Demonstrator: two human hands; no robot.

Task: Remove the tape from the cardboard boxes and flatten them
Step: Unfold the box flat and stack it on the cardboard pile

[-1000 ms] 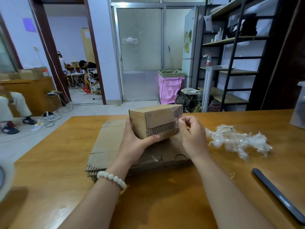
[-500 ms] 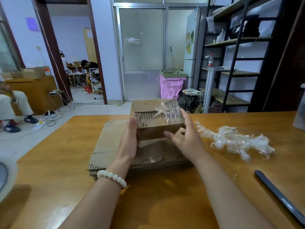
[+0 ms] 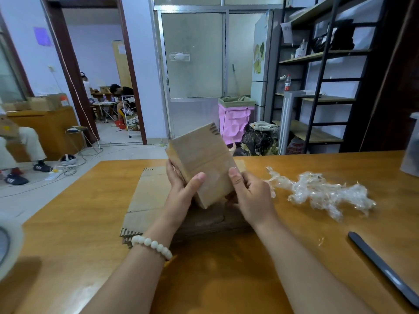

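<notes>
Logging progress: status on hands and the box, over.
Left hand and right hand both grip the small box, tilted over the flattened cardboard. Box not flattened yet. Tape wad lies apart, right side; nothing blocking.

matt brown cardboard box [image 3: 204,164]; glossy wood table [image 3: 68,234]; crinkled clear plastic tape [image 3: 322,191].

This looks like a small office or workroom. A wide wooden desk [image 3: 68,245] stands in front. Black metal shelves [image 3: 317,55] with bottles fill the right wall. A bin with a pink bag [image 3: 234,118] stands near the frosted glass door [image 3: 192,55]. Cables [image 3: 68,169] lie on the floor, and through the doorway a person [image 3: 123,92] sits at another table.
</notes>
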